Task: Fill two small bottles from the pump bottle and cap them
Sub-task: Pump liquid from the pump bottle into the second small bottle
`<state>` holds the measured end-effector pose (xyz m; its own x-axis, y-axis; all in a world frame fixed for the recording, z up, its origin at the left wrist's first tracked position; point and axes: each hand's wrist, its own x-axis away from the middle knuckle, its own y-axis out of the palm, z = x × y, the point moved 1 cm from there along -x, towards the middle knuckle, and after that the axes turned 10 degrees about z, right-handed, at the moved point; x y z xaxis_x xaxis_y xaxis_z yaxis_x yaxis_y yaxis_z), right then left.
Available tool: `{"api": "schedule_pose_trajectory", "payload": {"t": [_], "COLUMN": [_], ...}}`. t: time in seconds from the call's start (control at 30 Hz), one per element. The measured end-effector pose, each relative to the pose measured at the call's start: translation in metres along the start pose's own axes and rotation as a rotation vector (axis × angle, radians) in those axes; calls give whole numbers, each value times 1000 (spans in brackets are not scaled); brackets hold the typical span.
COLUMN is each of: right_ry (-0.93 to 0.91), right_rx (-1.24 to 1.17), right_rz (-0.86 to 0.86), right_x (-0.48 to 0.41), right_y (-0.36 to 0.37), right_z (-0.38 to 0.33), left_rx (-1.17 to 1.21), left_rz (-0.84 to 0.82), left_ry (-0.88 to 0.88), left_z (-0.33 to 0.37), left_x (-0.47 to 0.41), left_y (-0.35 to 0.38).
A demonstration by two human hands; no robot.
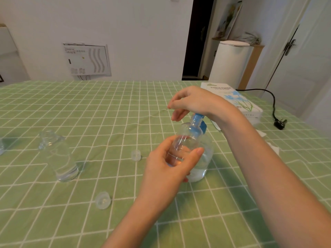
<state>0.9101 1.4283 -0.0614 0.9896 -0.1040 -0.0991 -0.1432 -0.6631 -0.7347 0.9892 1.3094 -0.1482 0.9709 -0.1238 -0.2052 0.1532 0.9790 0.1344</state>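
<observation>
Green checked tablecloth (pixel 71 108), tissue box (pixel 238 102) far right, black plug (pixel 280 122) beside it

Pump head (pixel 198 116) mostly beneath right hand (pixel 193 102)

This looks like a room in a home. A table is spread with a green checked tablecloth (pixel 89 108), on which lie a printed box of tissue paper (pixel 231 97) and a black power cord ending in a plug (pixel 280 122). Behind it stand plain white walls, a dark open doorway (pixel 195 42) and a white panelled door (pixel 304 72) with a metal lever handle (pixel 290 46). A white cylindrical appliance (pixel 231 63) stands beside a low wooden shelf (pixel 254 65), with a picture (pixel 229 18) leaning above it. A white utility panel with labels (pixel 87 59) is set low in the wall.
</observation>
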Motion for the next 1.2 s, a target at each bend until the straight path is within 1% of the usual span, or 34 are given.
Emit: {"api": "schedule_pose_trajectory", "payload": {"t": [0.33,0.6,0.87,1.03,1.2], "right_ry": [29,-33,-15,10,6], "right_rx": [-17,133,55,69,82], "right_rz": [-12,78,22,-2,23], "right_x": [-3,-6,-3,-3,-2], "right_y": [10,-2,0,6,7], "right_z": [11,2,2,7,7], "left_rx": [-23,0,21,-19,-13], "left_rz": [5,4,-12,6,15], "left_ry": [-8,11,26,23,21], "left_z": [-5,-3,-4,-8,-9], "left_x": [2,1,1,1,1], "left_y": [-4,0,0,-1,-2]}}
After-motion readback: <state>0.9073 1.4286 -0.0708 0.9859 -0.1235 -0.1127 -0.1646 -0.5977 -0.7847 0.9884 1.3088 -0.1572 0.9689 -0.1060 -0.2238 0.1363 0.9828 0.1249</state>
